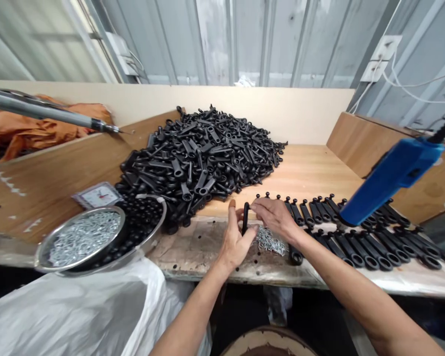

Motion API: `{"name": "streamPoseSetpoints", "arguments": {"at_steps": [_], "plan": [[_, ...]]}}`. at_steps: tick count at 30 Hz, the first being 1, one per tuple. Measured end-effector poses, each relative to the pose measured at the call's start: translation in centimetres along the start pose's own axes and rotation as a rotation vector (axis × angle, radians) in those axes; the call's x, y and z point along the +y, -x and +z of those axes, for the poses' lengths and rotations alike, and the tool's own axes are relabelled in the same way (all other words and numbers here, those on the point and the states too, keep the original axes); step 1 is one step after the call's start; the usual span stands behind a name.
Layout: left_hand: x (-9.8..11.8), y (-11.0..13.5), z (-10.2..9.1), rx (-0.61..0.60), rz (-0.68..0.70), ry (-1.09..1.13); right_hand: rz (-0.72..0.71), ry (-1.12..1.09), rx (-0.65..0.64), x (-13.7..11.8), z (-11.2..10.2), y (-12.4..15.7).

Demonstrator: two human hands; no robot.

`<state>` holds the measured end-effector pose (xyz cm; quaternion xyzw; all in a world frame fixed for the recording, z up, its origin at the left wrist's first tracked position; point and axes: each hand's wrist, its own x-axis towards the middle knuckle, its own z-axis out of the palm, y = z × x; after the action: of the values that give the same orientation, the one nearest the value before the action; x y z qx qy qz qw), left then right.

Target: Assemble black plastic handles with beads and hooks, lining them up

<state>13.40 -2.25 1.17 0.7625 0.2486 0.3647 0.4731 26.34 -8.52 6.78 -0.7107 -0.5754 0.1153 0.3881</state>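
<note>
I hold one black handle (245, 218) above the near edge of the tabletop (307, 168), at the middle of the scene. The handle stands nearly upright. The left grip (234, 244) pinches it between thumb and fingers. The right grip (276, 215) has its fingertips drawn together at the handle's upper end; I cannot tell whether they pinch anything.

A small pile of loose screws (270, 243) lies near the right grip. To the right, laid-out handles (371, 257) form two rows, with a blue power tool (393, 178) hanging above them. On the far side, I have a large heap of black parts (207, 153). To the left, a small metal bowl (123, 217) contains more screws; it sits over a larger bowl (164, 217) of black round pieces (141, 220). A square dial (100, 196) lies just beyond the bowls.
</note>
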Motion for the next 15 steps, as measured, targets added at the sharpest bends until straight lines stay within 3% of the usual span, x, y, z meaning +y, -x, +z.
{"name": "streamPoseSetpoints", "arguments": {"at_steps": [3,6,10,15], "plan": [[-2.9,-1.2,-1.5,0.198,-0.034,0.013,0.106,0.437,-0.110,1.2,0.3,-5.4],[-5.7,-0.9,-2.2,0.314,-0.095,-0.068,0.190,0.620,-0.198,3.1,1.4,-9.2],[-7.0,0.0,-2.5,0.313,-0.024,-0.205,0.245,0.749,-0.241,4.5,3.0,-11.5],[-6.6,0.1,-2.5,0.312,0.040,-0.276,0.172,0.829,-0.247,2.6,4.3,-12.5]]}}
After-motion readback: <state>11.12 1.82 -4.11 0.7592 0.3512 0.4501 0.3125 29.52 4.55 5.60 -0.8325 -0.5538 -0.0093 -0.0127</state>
